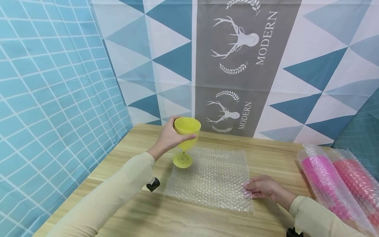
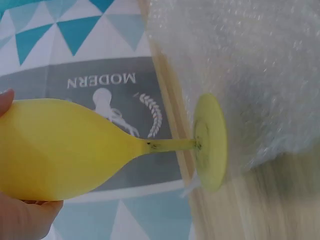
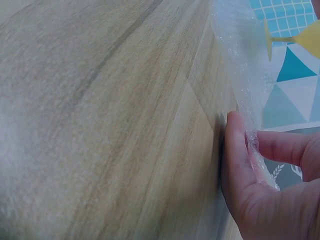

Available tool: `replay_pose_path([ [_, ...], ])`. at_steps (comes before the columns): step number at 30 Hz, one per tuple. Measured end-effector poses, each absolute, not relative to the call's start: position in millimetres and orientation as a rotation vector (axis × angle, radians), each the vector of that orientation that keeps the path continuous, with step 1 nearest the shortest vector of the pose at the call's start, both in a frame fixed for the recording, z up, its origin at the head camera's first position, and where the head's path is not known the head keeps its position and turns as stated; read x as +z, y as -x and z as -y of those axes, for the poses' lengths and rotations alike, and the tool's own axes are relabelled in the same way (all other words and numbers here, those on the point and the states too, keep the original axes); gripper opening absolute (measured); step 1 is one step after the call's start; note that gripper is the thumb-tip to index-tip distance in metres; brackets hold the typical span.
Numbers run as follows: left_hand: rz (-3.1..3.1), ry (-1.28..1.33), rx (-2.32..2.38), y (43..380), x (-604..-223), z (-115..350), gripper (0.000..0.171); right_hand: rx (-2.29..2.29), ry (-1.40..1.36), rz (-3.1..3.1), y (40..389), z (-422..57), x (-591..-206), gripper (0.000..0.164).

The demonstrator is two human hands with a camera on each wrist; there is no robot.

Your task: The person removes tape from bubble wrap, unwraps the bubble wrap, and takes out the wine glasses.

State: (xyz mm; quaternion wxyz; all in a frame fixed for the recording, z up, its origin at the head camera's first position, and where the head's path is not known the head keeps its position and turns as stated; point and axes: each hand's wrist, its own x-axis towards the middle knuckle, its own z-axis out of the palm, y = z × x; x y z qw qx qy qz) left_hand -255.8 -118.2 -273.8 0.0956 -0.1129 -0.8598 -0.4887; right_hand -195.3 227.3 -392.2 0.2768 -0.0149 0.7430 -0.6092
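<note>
Between the fingers and thumb of the left hand: yellow goblet, gripped by its bowl. Long axis near upright, foot below those fingers, over the bubble wrap's left part; contact unclear. Right hand pinches wrap's opposite edge, well apart from goblet.

Yellow goblet: bears dark marks on stem
Left hand: grips bowl
Bubble wrap: spreads behind foot
Wood-grain tabletop: shows lower right
Backdrop: reads "MODERN" upside down
</note>
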Motion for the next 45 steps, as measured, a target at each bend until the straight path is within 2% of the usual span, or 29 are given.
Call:
replay_pose_path([
  [14,2.525,0.231,-1.421,279,-259,159,0.087,-1.654,0.038,-1.967,197,-225,-392,0.007],
  [19,2.512,0.202,-1.368,292,-257,170,0.092,-1.652,0.033,-1.981,197,-225,-390,0.009],
  [31,2.414,0.204,-1.344,329,-257,188,0.091,-1.652,0.026,-1.988,198,-227,-391,0.008],
  [45,2.408,0.144,-1.312,368,-287,192,0.094,-1.650,-0.016,-2.028,195,-228,-387,0.010],
])
